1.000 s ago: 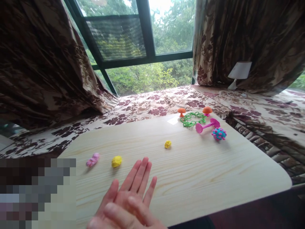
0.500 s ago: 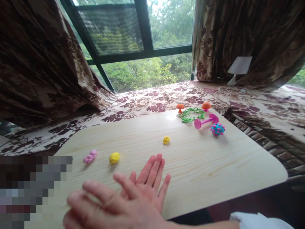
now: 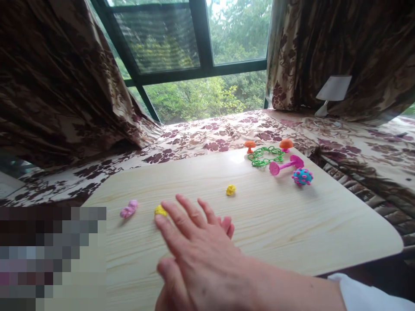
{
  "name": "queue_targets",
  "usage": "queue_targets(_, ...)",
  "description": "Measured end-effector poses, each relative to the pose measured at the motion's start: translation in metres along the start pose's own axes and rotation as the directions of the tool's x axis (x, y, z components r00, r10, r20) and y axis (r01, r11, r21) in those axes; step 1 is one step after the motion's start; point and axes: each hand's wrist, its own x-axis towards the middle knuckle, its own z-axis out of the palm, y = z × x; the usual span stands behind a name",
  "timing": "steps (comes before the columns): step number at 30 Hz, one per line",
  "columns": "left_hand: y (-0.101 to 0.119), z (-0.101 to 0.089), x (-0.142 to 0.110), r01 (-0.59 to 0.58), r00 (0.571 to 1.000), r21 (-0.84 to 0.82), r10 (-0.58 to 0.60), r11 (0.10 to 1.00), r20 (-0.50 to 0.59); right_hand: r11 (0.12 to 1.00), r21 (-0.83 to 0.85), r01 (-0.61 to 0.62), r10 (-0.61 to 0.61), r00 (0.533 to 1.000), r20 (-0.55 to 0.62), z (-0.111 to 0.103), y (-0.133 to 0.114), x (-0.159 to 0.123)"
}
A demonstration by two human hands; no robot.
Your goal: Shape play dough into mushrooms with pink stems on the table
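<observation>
My right hand [image 3: 207, 255] lies palm down over my left hand, its fingers stretched out toward the upper left. Of my left hand [image 3: 228, 225], beneath it, little more than the fingertips shows past the right hand's outer edge. Whether anything is between the palms is hidden. A yellow clay lump [image 3: 160, 210] sits beyond my right fingertips, which partly cover it in this view. To its left is a twisted pink clay piece [image 3: 129, 209]. A smaller yellow clay lump [image 3: 231, 190] rests farther out, above the left fingertips.
On the wooden tabletop [image 3: 292, 224], at the far right, are two orange mushroom shapes [image 3: 286, 144], a green linked chain [image 3: 265, 156], a pink dumbbell shape [image 3: 287, 165] and a blue ball with pink knobs [image 3: 302, 176]. Behind are a white lamp [image 3: 333, 88] and a window.
My right hand has slid up and right over my left palm, hiding most of it. The left fingers, stretched out in view before, now show only at their tips. The view has shifted slightly.
</observation>
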Motion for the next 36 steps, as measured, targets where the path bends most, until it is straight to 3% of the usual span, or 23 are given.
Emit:
queue_targets(1, -0.001, -0.005, -0.002, -0.022, 1.000, -0.072, 0.021, 0.997, -0.004, 0.999, -0.001, 0.033, -0.033, 0.999, 0.012, -0.017, 0.011, 0.001)
queue_targets(5, 0.005, -0.025, -0.015, 0.156, 0.987, -0.141, -0.150, 0.978, 0.052, 0.999, -0.038, 0.026, -0.021, 0.994, 0.106, -0.058, 0.035, -0.006)
queue_targets(9, 0.009, -0.012, -0.015, 0.161, 0.970, -0.134, -0.182, 0.978, -0.164, 1.000, -0.009, -0.002, 0.004, 0.983, 0.184, -0.064, 0.035, -0.025)
queue_targets(13, 0.012, 0.009, -0.010, 0.088, 0.914, -0.043, -0.098, 0.995, -0.393, 0.999, 0.023, 0.047, -0.051, 0.981, 0.190, -0.061, 0.036, -0.033)
queue_targets(15, 0.015, 0.010, -0.014, 0.032, 0.876, 0.209, 0.073, 0.977, -0.477, 1.000, 0.008, 0.027, -0.028, 0.989, 0.149, -0.059, 0.039, -0.032)
queue_targets(16, 0.017, 0.007, -0.016, 0.002, 0.838, 0.398, 0.216, 0.917, -0.501, 1.000, -0.006, 0.006, -0.006, 0.992, 0.129, -0.058, 0.042, -0.030)
queue_targets(18, 0.021, -0.004, -0.023, -0.027, 0.735, 0.773, 0.537, 0.634, -0.415, 0.999, -0.036, -0.028, 0.033, 0.990, 0.134, -0.053, 0.047, -0.027)
queue_targets(20, 0.023, -0.017, -0.026, -0.076, 0.688, 0.959, 0.710, 0.273, -0.148, 0.997, -0.067, -0.044, 0.056, 0.981, 0.187, -0.046, 0.051, -0.026)
queue_targets(22, 0.022, -0.028, -0.025, -0.209, 0.680, 0.978, 0.715, -0.022, 0.161, 0.994, -0.098, -0.052, 0.075, 0.968, 0.239, -0.040, 0.054, -0.026)
queue_targets(24, 0.021, -0.034, -0.020, -0.324, 0.664, 0.919, 0.638, -0.224, 0.390, 0.990, -0.124, -0.061, 0.092, 0.961, 0.262, -0.038, 0.054, -0.028)
queue_targets(26, 0.021, -0.037, -0.014, -0.357, 0.661, 0.871, 0.567, -0.339, 0.492, 0.991, -0.122, -0.055, 0.088, 0.953, 0.289, -0.042, 0.053, -0.027)
queue_targets(29, 0.020, -0.041, -0.009, -0.357, 0.659, 0.839, 0.525, -0.411, 0.538, 0.997, -0.056, -0.052, 0.066, 0.952, 0.298, -0.054, 0.051, -0.018)
queue_targets(30, 0.020, -0.042, -0.009, -0.359, 0.656, 0.833, 0.521, -0.421, 0.546, 0.997, -0.022, -0.067, 0.071, 0.965, 0.254, -0.057, 0.050, -0.011)
queue_targets(32, 0.019, -0.044, -0.009, -0.366, 0.651, 0.826, 0.516, -0.429, 0.557, 0.992, 0.066, -0.112, 0.108, 0.992, 0.059, -0.055, 0.046, 0.006)
queue_targets(34, 0.018, -0.045, -0.011, -0.367, 0.650, 0.824, 0.515, -0.432, 0.559, 0.975, 0.191, -0.117, 0.143, 0.981, -0.130, -0.045, 0.042, 0.025)
queue_targets(36, 0.015, -0.047, -0.012, -0.364, 0.652, 0.825, 0.513, -0.433, 0.557, 0.944, 0.315, -0.101, 0.165, 0.969, -0.183, -0.028, 0.035, 0.039)
